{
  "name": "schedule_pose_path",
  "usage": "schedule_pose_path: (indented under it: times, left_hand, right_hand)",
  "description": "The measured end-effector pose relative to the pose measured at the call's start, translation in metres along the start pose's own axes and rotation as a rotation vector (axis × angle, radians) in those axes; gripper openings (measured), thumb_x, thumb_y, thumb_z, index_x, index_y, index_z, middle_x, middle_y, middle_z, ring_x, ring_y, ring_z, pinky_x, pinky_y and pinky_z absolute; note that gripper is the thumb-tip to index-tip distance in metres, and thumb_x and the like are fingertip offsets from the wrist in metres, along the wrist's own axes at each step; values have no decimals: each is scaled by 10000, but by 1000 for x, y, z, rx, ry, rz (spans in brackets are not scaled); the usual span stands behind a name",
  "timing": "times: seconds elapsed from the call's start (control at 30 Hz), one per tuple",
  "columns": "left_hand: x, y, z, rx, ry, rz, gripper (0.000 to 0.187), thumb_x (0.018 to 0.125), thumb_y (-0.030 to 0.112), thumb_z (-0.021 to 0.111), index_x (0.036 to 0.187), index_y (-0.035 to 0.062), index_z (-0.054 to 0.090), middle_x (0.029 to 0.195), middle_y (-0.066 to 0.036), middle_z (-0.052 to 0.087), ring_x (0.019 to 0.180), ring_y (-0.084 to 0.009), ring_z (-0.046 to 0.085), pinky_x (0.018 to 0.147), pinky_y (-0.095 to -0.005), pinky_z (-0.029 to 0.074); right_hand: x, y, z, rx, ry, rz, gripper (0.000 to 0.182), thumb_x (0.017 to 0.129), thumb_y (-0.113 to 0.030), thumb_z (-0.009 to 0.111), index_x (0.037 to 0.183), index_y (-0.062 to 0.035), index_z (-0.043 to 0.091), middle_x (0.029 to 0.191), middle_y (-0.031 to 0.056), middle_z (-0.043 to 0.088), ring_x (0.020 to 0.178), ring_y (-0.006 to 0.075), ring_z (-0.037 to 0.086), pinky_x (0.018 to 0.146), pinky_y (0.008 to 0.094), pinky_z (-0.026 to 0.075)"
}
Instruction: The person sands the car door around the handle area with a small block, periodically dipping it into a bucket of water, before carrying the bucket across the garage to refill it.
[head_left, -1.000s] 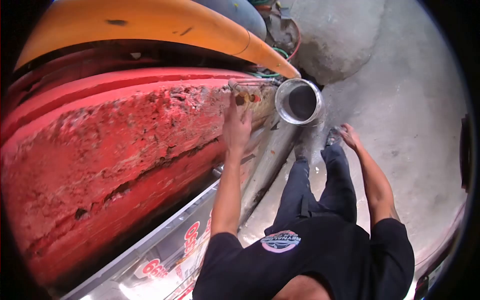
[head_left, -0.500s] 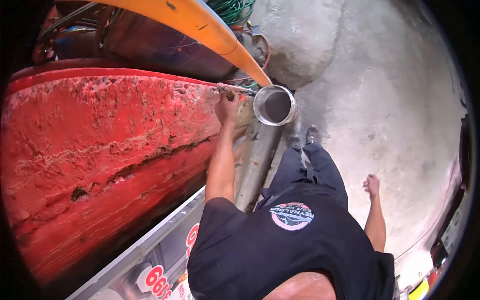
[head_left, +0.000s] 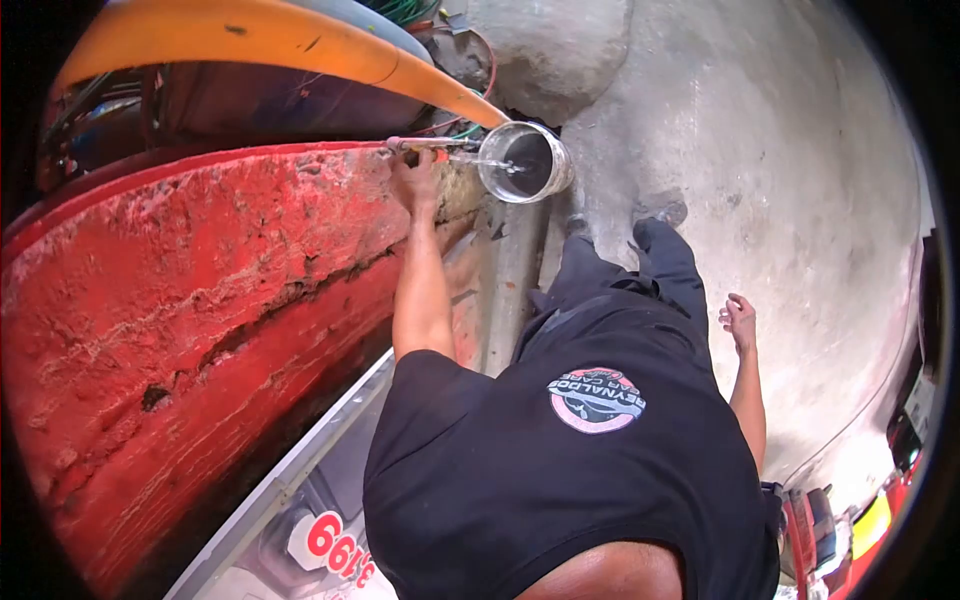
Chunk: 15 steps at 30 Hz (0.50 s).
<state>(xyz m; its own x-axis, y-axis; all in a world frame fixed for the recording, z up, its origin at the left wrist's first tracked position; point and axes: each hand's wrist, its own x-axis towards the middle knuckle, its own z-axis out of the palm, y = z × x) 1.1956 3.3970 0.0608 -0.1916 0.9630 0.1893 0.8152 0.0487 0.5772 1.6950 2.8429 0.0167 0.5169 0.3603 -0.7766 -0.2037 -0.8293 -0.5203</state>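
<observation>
My left hand [head_left: 418, 180] is closed on a tap [head_left: 408, 146] at the top edge of the red wall [head_left: 200, 260]. From the tap's spout, a clear stream of water [head_left: 488, 162] runs sideways into a round bucket [head_left: 562, 178]. Dark liquid [head_left: 530, 168] lies inside the bucket. My right hand [head_left: 738, 316] hangs over the floor at the right, fingers loosely bent and apart, with nothing in it.
A thick orange pipe [head_left: 300, 38] slants down to the bucket's rim. Green hose [head_left: 402, 10] lies at the top, beside a rough concrete block [head_left: 550, 45]. Grey concrete floor [head_left: 760, 160] spreads right. A printed panel [head_left: 300, 505] stands at the lower left; red and yellow items [head_left: 868, 530] lie lower right.
Water now pours from the tap into the bucket. The view has shifted, so the bucket and my left hand appear higher and farther left. One foot has moved away from the other.
</observation>
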Motion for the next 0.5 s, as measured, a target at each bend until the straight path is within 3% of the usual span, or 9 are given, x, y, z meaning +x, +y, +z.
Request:
schedule_pose_path:
  times: [0.13, 0.23, 0.3, 0.33, 0.4, 0.43, 0.47, 0.5]
  left_hand:
    - [3, -14, 6, -6, -49, -85, 354, 868, 311, 774, 993, -10, 693, 953, -194, 748, 894, -321, 732, 798, -420, 551]
    - [-15, 32, -15, 99, -91, -161, 403, 875, 327, 765, 1045, -29, 682, 1006, -203, 744, 925, -308, 728, 837, -419, 543]
    - [-24, 27, -13, -107, -121, -36, 511, 905, 380, 741, 1172, -44, 644, 961, -174, 736, 778, -283, 718, 703, -411, 576]
    - [-37, 19, -1, -155, -42, -522, 612, 919, 411, 731, 1288, -54, 580, 912, -154, 714, 620, -237, 677, 486, -374, 548]
    - [-61, -27, 19, -437, -87, -688, 654, 914, 423, 737, 1322, -47, 538, 844, -149, 690, 487, -228, 619, 331, -323, 457]
    - [-83, -11, 23, -132, -127, -555, 441, 949, 366, 703, 1156, -3, 579, 737, -110, 644, 442, -214, 571, 326, -322, 443]
    - [-108, 0, 38, -458, -216, -706, 285, 983, 312, 657, 981, 44, 559, 633, -70, 562, 383, -197, 495, 321, -332, 438]
    - [-137, -6, 56, -624, -387, -755, 253, 1004, 281, 616, 893, 69, 533, 588, -46, 519, 396, -181, 486, 354, -354, 446]
  right_hand:
    - [17, 13, -25, -40, -32, 70, 421, 985, -257, 611, 1356, -59, 590, 843, 48, 689, 660, 113, 650, 534, 246, 469]
    - [44, 25, -63, -25, -93, 124, 408, 987, -269, 619, 1342, -70, 599, 837, 44, 688, 659, 114, 650, 531, 250, 473]
    - [65, 25, -97, -28, -86, 112, 398, 992, -263, 611, 1340, -71, 595, 819, 33, 677, 648, 114, 639, 530, 252, 470]
    - [76, 26, -115, -22, -71, 94, 392, 999, -260, 600, 1347, -80, 587, 813, 27, 672, 651, 111, 637, 532, 257, 472]
    - [93, 12, -154, 22, -53, 105, 379, 1001, -245, 589, 1344, -86, 585, 820, 28, 677, 669, 105, 647, 537, 260, 481]
    - [105, 3, -178, 50, -23, 92, 368, 996, -230, 585, 1335, -85, 592, 826, 30, 681, 677, 105, 652, 538, 261, 483]
    - [112, -7, -197, 39, -1, 29, 356, 985, -210, 579, 1314, -77, 606, 821, 37, 681, 669, 108, 653, 533, 264, 484]
    - [123, -16, -217, 34, 43, -38, 346, 973, -190, 574, 1294, -69, 620, 816, 44, 682, 661, 110, 653, 529, 266, 485]
